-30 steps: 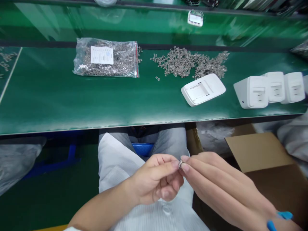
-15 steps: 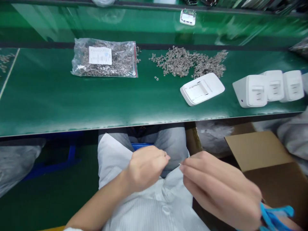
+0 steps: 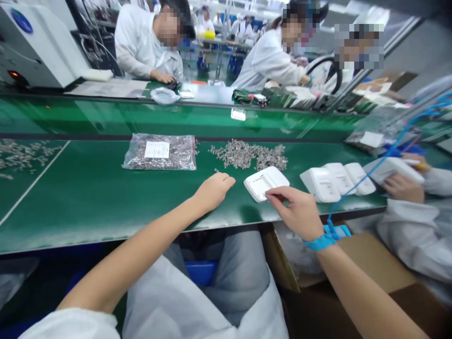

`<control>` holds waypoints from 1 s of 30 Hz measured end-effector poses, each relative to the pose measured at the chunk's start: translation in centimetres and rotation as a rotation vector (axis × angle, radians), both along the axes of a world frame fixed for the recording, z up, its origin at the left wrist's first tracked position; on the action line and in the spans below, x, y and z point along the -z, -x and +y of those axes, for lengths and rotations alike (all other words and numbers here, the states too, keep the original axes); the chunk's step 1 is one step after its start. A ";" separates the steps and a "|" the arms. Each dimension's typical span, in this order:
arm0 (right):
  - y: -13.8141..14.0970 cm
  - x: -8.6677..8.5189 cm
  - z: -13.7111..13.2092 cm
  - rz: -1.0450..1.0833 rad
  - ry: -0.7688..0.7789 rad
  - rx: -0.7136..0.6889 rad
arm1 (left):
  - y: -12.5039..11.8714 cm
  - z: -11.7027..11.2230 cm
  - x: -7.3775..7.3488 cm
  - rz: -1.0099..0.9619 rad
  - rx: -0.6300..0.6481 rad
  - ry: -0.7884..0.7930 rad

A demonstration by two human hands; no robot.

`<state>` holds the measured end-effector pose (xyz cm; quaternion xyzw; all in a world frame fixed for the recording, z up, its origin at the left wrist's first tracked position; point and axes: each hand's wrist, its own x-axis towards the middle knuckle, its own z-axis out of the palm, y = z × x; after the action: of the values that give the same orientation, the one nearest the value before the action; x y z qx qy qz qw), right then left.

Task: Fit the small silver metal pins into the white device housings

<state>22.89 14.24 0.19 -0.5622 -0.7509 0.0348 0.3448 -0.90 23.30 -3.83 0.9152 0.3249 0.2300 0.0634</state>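
Note:
My left hand (image 3: 213, 190) is over the green table, fingers curled together, just short of a loose heap of small metal clips (image 3: 247, 154). My right hand (image 3: 295, 210), with a blue wrist strap, pinches its fingertips at the near edge of a flat white plastic housing (image 3: 265, 181) lying on the table. Whatever the pinched fingers hold is too small to make out.
A clear bag of metal clips (image 3: 159, 152) lies left of the heap. Three white housings (image 3: 335, 179) stand in a row to the right. A co-worker's hands (image 3: 399, 184) hold another white unit at far right. A cardboard box (image 3: 370, 263) sits below the table edge. Other people work across the green conveyor (image 3: 106, 120).
Both hands rose from my lap to the table: the left toward the clip heap, the right to the flat housing. The view tilted up, showing the workers opposite.

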 end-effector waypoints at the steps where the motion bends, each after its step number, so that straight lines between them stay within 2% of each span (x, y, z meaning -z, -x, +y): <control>1: -0.5 0.1 0.9 0.024 0.026 0.012 | -1.2 1.1 0.3 -0.012 0.009 0.041; 4: -1.7 0.2 3.1 0.146 0.163 0.047 | -4.9 3.1 1.2 -0.091 -0.036 0.188; 8: -2.6 -0.3 5.0 0.450 0.395 0.030 | -8.5 3.2 1.6 -0.131 -0.142 0.286; 11: -2.8 -0.6 5.8 0.641 0.535 -0.078 | -9.6 2.5 1.5 -0.100 -0.169 0.290; 14: -3.3 -0.3 6.3 0.760 0.531 -0.175 | -9.8 1.9 1.4 -0.026 -0.202 0.233; 17: -3.9 0.1 6.8 0.786 0.500 -0.186 | -8.9 1.9 1.4 0.028 -0.209 0.192; 21: -3.4 -0.2 7.1 0.607 0.583 -0.144 | -5.3 1.9 1.5 0.043 -0.084 0.146; 23: -2.1 -0.8 7.0 0.366 0.591 -0.173 | -3.0 1.8 1.6 -0.008 -0.060 0.144; 26: 0.6 -1.7 6.8 0.011 0.482 -0.264 | -0.7 1.6 1.6 -0.136 0.001 0.150; 28: 2.4 -1.9 6.7 -0.059 0.425 -0.288 | -0.2 1.6 1.5 -0.185 0.083 0.199; 30: 3.6 -1.8 6.7 0.005 0.438 -0.254 | -0.3 1.8 1.4 -0.215 0.149 0.282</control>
<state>19.28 20.98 1.98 -0.5247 -0.7891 0.2412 0.2095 -0.59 25.12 -5.22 0.8889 0.2767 0.2734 0.2420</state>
